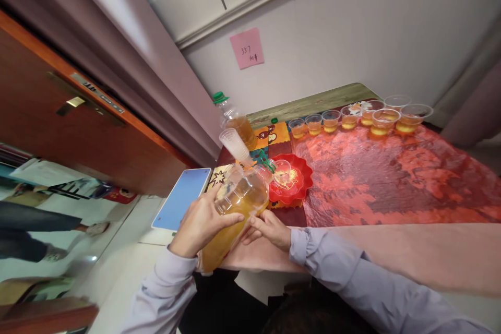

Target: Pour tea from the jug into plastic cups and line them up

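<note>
A large clear bottle (240,198) of yellow-orange drink is tilted, its green-ringed neck pointing toward a clear plastic cup (282,169). That cup stands on a red scalloped plate (303,190). My left hand (205,224) is wrapped round the bottle's near side. Against the bottle's right lower side, my right hand (270,229) grips with bent fingers, partly hidden behind it. I cannot tell whether liquid is flowing. Just behind the bottle, a stack of clear cups (235,145) leans to the left.
Several cups with yellow drink (331,121) stand in a row along the table's back. A second bottle with a green cap (238,125) is at the back left, with a loose green cap (274,120) nearby. A blue panel (183,198) lies left; a person's legs (39,224) show beyond.
</note>
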Demonstrator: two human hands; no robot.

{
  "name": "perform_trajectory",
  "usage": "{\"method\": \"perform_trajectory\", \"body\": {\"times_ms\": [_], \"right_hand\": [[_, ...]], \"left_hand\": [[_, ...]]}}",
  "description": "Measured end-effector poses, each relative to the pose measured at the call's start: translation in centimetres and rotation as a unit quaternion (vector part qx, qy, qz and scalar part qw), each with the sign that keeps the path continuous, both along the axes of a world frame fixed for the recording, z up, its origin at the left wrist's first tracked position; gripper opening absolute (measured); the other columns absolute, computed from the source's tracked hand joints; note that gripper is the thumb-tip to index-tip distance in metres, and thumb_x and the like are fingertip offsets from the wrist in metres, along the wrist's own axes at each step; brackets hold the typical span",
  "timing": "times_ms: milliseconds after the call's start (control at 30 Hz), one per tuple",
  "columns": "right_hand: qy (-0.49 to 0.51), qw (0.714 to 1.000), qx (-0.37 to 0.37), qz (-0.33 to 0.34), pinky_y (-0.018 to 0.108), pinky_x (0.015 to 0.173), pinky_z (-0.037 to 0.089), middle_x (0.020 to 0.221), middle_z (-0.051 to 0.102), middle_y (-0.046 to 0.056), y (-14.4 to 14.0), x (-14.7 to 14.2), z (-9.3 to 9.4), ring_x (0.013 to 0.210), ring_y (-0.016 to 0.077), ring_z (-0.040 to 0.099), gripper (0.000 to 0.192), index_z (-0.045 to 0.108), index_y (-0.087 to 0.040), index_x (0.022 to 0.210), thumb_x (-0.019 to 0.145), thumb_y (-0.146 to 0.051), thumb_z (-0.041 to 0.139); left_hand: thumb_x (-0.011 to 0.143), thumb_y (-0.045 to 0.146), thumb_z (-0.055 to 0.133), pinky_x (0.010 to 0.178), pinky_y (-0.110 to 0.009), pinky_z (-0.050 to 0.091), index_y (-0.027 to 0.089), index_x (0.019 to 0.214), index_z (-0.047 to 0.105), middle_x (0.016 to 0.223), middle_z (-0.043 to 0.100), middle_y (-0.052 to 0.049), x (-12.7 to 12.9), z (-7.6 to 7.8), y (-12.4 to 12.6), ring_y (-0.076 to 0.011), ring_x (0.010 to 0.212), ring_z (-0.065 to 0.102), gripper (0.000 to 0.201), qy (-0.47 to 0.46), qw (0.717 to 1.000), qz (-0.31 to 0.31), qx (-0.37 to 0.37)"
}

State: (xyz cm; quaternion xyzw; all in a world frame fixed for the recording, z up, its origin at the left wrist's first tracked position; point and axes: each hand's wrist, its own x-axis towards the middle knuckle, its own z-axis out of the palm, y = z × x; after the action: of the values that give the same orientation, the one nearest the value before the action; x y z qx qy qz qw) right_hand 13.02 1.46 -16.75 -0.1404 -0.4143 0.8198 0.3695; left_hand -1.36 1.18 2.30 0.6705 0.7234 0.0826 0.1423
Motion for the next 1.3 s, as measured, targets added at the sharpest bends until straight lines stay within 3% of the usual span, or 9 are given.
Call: {"method": "perform_trajectory", "body": {"times_ms": [300,533,967,1300], "right_hand": [[0.001,1.000,-0.008,0.007,0.045,0.084,0.064,0.093,0.077,0.014,0.0,0.0,0.3,0.081,0.0226,0.078,0.078,0.067,-0.011,0.116,0.080,-0.080,0.071],[0.001,1.000,-0.009,0.010,0.044,0.083,0.064,0.091,0.077,0.014,0.0,-0.1,0.1,0.079,0.0217,0.077,0.080,0.069,-0.010,0.112,0.077,-0.082,0.071],[-0.001,1.000,-0.008,0.012,0.045,0.085,0.063,0.091,0.077,0.013,0.0,-0.1,0.0,0.080,0.0219,0.077,0.081,0.068,-0.011,0.114,0.077,-0.084,0.070],[0.003,1.000,-0.006,0.008,0.044,0.083,0.064,0.094,0.077,0.014,0.0,-0.1,0.0,0.080,0.0216,0.077,0.080,0.069,-0.011,0.114,0.077,-0.082,0.071]], "left_hand": [[0.063,0.058,0.082,0.084,-0.041,0.056,0.026,0.124,0.067,0.109,0.080,-0.007,0.5,0.4,0.1,-0.0338,0.102,0.075,0.070,0.011,1.000,0.003,-0.009],[0.067,0.061,0.079,0.091,-0.045,0.053,0.021,0.131,0.063,0.125,0.076,-0.013,0.7,0.9,0.1,-0.0365,0.112,0.072,0.077,0.023,0.999,-0.009,-0.031],[0.067,0.062,0.077,0.090,-0.045,0.054,0.021,0.124,0.065,0.123,0.076,-0.013,0.6,0.8,0.1,-0.0380,0.114,0.071,0.072,0.049,0.998,-0.007,-0.031],[0.066,0.060,0.079,0.093,-0.047,0.055,0.022,0.133,0.064,0.129,0.074,-0.014,0.7,0.8,0.0,-0.0380,0.116,0.071,0.079,0.038,0.999,-0.005,-0.018]]}}
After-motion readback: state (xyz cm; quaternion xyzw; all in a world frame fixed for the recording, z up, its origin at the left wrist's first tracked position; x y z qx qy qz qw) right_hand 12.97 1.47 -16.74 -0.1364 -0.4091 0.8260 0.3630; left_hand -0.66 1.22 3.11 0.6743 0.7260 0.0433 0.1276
